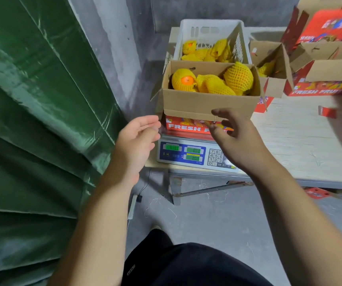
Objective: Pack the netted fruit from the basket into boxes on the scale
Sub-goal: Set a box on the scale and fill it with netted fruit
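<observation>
Green sheeting (33, 120) fills the left of the frame. At centre, an open box (207, 104) of netted fruit (238, 77) is seen on the scale (186, 154), with the white basket (209, 32) behind it. Nothing is held: the left hand (137, 141) and right hand (238, 139) are spread loosely before the box, fingers (217, 112) relaxed.

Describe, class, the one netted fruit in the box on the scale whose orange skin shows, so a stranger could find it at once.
Start at the blue-faced scale on the table's left end; an open cardboard box marked FRESH sits on it. Look in the box's left corner for the netted fruit. Unlike the fully covered fruit beside it, its yellow foam net gapes, baring a patch of orange skin.
</observation>
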Available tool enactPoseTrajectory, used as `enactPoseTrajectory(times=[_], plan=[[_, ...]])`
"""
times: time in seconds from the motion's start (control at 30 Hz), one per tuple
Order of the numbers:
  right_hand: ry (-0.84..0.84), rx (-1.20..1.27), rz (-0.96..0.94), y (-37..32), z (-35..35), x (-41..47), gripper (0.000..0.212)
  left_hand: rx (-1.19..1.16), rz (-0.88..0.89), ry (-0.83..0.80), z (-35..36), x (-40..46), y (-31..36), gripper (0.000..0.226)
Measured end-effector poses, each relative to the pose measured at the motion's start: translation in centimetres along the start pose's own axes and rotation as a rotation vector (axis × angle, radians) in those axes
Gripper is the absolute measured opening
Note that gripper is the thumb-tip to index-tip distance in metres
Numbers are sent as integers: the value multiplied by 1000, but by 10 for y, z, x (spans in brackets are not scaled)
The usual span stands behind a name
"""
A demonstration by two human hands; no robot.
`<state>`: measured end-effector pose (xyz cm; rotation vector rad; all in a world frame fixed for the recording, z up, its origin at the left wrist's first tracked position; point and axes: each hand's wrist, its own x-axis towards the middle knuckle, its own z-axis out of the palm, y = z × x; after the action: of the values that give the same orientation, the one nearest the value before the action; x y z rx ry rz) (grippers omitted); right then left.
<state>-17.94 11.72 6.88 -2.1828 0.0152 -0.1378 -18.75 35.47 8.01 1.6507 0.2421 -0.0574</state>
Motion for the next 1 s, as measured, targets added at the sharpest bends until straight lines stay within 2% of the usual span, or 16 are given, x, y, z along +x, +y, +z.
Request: enactPoseTrajectory(times=[0.2,0.43,0.57,0.67,0.7,0.8,0.87,1.0], plan=[[16,47,35,9,6,8,38,-17,-9,16,-1,8,-9,18],[125,-8,23,11,4,56,34,-13,4,-3,9,59,1,22],[231,-153,39,17,-6,95,32,12,65,-57,23,100,16,28],[276,-402,48,17,-16,132,40,68,165,-124,39,137,36,27],[207,-484,95,17,-20,147,42,89,181,-152,46,150,43,26],[-195,-606,342,13,-23,188,53,121,219,-246,69,177,59,26],[-386,-696,455,10,-16,206,65,141,217,-302,83,189,66,26],[-513,-812,468,7,-6,220,72,245,185,-441,100,203,62,23]])
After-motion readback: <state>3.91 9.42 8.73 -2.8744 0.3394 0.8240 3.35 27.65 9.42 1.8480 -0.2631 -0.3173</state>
